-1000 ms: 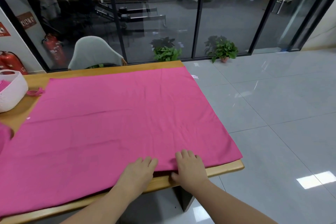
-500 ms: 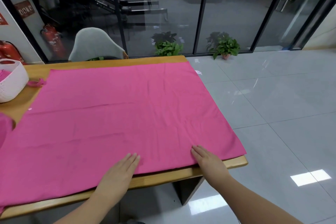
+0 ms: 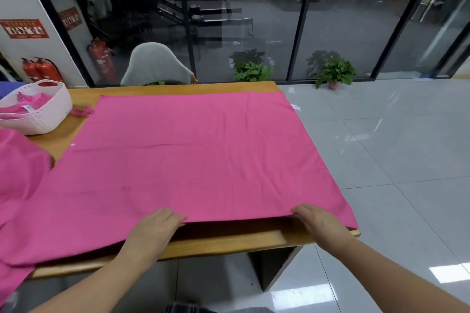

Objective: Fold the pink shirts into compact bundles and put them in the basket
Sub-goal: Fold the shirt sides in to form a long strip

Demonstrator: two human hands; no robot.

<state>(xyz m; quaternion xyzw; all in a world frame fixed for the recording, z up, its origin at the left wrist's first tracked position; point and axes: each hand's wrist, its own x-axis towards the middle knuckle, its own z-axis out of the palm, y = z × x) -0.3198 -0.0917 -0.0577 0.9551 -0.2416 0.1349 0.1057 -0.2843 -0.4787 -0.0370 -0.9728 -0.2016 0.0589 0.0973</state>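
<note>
The pink shirt [image 3: 203, 160] is lying spread flat across the wooden counter [image 3: 229, 244], covering most of it, and the person is now working its near hem. Both hands are sitting at that hem, and they are well apart. A second ago they were almost side by side at the middle of the edge; since then they have been sliding outward, the right one toward the near right corner and the left one toward the middle.

The left hand [image 3: 155, 229] is curling its fingers over the hem and the right hand [image 3: 320, 221] is doing the same near the corner, both gripping the cloth. Between them the hem is lifting slightly off the wood, with a dark shadow showing underneath, where earlier it was lying flat.

At the far left of the counter the white basket [image 3: 50, 119] is standing with pink cloth [image 3: 17, 109] already inside it, and more of it is showing now than before as the view is swinging left. Another pink garment [image 3: 20, 160] is lying bunched at the left edge, just beside the spread shirt. Behind the counter a grey chair [image 3: 155, 63] is standing against the glass wall.
</note>
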